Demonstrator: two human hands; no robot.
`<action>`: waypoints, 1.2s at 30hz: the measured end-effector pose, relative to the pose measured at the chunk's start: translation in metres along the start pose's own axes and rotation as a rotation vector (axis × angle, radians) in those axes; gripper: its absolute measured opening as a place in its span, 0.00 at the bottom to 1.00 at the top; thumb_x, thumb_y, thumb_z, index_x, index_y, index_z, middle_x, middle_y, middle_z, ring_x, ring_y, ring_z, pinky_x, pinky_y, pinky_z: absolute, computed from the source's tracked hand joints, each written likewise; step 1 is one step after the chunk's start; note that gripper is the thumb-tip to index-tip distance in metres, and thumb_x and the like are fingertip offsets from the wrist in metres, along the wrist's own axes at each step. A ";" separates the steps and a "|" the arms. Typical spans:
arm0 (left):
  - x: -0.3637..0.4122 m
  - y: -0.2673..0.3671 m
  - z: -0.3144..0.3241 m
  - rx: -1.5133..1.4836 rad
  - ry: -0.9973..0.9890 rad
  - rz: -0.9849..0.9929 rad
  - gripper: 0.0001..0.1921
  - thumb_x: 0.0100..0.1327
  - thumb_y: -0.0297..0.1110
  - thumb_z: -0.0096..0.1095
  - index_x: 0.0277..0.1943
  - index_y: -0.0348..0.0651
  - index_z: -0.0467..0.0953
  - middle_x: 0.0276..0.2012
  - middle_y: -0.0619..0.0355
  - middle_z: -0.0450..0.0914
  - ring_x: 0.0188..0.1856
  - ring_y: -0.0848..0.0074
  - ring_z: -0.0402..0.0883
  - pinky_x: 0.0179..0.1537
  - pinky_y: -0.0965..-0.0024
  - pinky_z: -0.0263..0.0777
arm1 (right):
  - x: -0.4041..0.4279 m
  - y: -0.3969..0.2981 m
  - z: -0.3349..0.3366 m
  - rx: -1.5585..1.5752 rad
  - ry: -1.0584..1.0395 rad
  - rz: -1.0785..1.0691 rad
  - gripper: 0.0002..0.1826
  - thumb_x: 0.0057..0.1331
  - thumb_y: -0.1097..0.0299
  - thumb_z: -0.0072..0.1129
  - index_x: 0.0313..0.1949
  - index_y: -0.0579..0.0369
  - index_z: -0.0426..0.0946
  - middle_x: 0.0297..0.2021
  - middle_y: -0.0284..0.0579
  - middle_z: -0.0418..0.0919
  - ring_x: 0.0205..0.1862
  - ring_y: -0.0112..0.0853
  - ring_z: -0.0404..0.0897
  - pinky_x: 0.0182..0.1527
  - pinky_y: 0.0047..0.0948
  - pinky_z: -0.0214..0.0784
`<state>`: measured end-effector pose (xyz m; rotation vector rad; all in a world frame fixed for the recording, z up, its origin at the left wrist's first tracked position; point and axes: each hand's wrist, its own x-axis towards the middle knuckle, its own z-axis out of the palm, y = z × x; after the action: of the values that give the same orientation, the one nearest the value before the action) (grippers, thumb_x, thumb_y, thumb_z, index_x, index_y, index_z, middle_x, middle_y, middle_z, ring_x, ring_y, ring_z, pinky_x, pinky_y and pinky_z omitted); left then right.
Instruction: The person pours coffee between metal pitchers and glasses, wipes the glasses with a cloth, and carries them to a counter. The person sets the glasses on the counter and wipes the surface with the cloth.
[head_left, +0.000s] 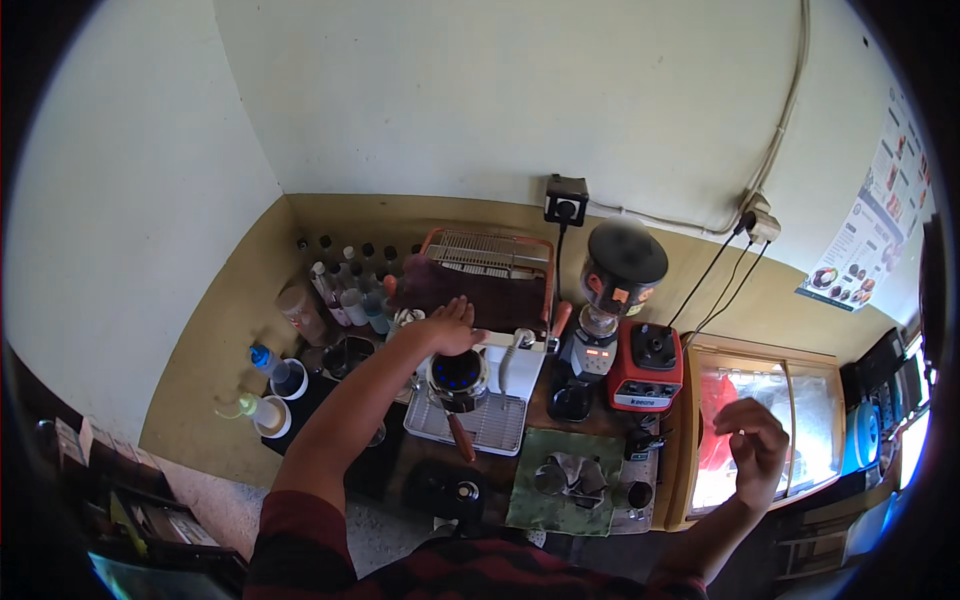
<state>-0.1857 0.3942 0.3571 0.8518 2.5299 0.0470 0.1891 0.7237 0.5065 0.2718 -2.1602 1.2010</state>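
My left hand (454, 330) lies palm down, fingers stretched out, at the front edge of a dark maroon cloth (480, 296). That cloth is spread over the top of an espresso machine (534, 366). Below the hand, a portafilter (460, 436) with a wooden handle sits at the machine's front, above the drip tray (420, 431). A steam wand (510, 364) hangs to its right. My right hand (754, 442) is raised at the right with loosely bent fingers and nothing visible in it. Behind it stands a wooden cabinet with sliding glass doors (814, 420).
A coffee grinder (592, 349) and a red blender base (646, 375) stand right of the machine. Several bottles (352, 304) crowd its left. Squeeze bottles (259, 409) stand in white cups. A green cloth (529, 476) lies in front, bearing metal items. Power cords (716, 285) hang behind.
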 end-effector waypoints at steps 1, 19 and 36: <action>-0.002 -0.001 0.000 0.016 0.010 -0.015 0.44 0.77 0.61 0.30 0.78 0.27 0.40 0.79 0.33 0.36 0.82 0.48 0.35 0.79 0.51 0.39 | -0.011 0.005 -0.013 0.034 -0.024 0.028 0.09 0.65 0.68 0.63 0.33 0.62 0.79 0.31 0.47 0.82 0.36 0.38 0.81 0.41 0.35 0.73; -0.180 0.223 0.289 -0.608 0.748 0.101 0.12 0.73 0.37 0.60 0.34 0.41 0.77 0.17 0.50 0.73 0.20 0.56 0.78 0.23 0.59 0.67 | -0.294 0.237 0.160 -0.520 -0.678 0.698 0.25 0.64 0.65 0.59 0.60 0.55 0.69 0.54 0.66 0.73 0.61 0.59 0.73 0.54 0.54 0.74; -0.190 0.302 0.276 -0.995 0.430 0.497 0.23 0.64 0.44 0.70 0.58 0.42 0.77 0.55 0.47 0.80 0.63 0.53 0.75 0.59 0.58 0.70 | -0.200 0.065 0.040 0.754 -0.754 1.001 0.06 0.69 0.72 0.65 0.43 0.58 0.80 0.31 0.32 0.82 0.31 0.18 0.79 0.34 0.21 0.71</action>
<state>0.2391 0.4962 0.2447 1.0334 2.0969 1.6195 0.2958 0.7029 0.3220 -0.1193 -2.3856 2.8607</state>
